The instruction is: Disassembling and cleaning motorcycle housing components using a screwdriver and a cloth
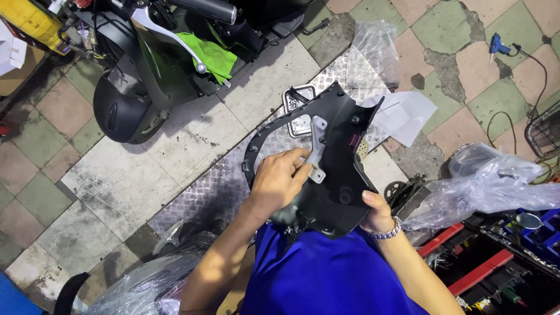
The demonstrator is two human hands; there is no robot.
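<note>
Black plastic scooter panel, held above the person's lap: likely light, stiff, smooth-skinned; right hand closed on its lower edge, left hand pinching the grey bracket on its inner face.

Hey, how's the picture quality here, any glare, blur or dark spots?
Head view: sharp overall, lit from above; glare on the clear plastic wrap; the black scooter panel shows little surface detail; left hand and right hand crisp, no motion blur; corners slightly bent by the wide lens.
</note>
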